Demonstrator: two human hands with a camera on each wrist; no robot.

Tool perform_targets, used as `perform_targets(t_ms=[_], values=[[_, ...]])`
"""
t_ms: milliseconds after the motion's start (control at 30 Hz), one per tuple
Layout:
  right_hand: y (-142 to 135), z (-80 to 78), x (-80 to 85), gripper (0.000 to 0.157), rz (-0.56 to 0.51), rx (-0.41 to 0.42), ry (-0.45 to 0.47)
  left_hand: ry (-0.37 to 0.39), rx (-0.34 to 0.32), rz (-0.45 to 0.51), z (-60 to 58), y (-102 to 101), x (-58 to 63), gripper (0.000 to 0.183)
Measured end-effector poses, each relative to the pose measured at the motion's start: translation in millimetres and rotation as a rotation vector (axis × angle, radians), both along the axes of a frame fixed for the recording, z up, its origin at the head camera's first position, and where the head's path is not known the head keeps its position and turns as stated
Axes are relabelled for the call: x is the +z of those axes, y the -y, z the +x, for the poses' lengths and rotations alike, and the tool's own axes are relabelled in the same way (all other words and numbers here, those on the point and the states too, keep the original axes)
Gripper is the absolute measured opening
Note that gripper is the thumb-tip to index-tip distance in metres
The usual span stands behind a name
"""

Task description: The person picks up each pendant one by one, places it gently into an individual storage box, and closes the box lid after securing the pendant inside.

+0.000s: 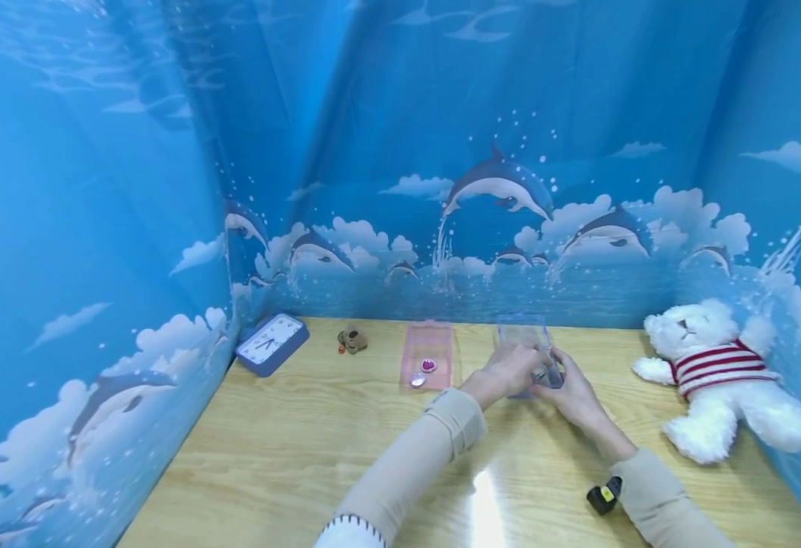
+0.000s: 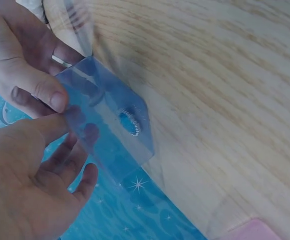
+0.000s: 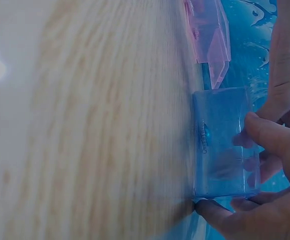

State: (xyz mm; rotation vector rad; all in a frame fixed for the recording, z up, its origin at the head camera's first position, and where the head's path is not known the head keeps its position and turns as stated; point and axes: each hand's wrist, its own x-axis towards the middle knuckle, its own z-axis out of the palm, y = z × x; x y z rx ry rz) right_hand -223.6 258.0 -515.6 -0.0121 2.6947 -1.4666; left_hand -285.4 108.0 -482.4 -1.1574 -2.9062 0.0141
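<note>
My left hand (image 1: 513,369) and right hand (image 1: 574,396) meet at a clear blue plastic box (image 1: 523,331), both gripping its sides. A blue gem with a sparkling rim (image 2: 130,122) shows through the plastic in the left wrist view. There, the right thumb lies on the box edge while the left fingers reach the same edge. In the right wrist view the blue box (image 3: 227,170) stands beside the tabletop surface, with fingers partly visible through it. To its left lies an open pink box (image 1: 414,350) holding a red heart gem (image 1: 428,365) and a clear gem (image 1: 417,379).
A blue clock (image 1: 273,342) leans at the far left, with a small brown toy (image 1: 354,340) near it. A white teddy bear (image 1: 725,380) in a striped shirt lies at the right. Dolphin-printed curtain (image 1: 386,190) encloses the wooden table (image 1: 290,457). A small black device (image 1: 603,498) sits by the right sleeve.
</note>
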Motion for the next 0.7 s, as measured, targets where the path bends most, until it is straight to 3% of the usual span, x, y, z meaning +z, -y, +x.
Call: perform_targets(t_ms=[200, 367, 533, 700], values=[[-1, -0.6, 0.2, 0.110, 0.011, 0.005, -0.003, 0.052, 0.008, 0.033, 0.0, 4, 1.9, 0.041], [-2, -4.4, 5.3, 0.105, -0.021, 0.032, -0.017, 0.081, 0.061, 0.153, -3.8, 15, 7.2, 0.035], [-6, -10.6, 22.9, 0.099, -0.018, 0.009, 0.016, 0.124, 0.175, 0.384, -8.7, 27, 12.3, 0.037], [-6, -22.4, 39.7, 0.093, -0.018, -0.011, 0.046, 0.314, 0.355, 0.663, -13.4, 35, 15.2, 0.042]])
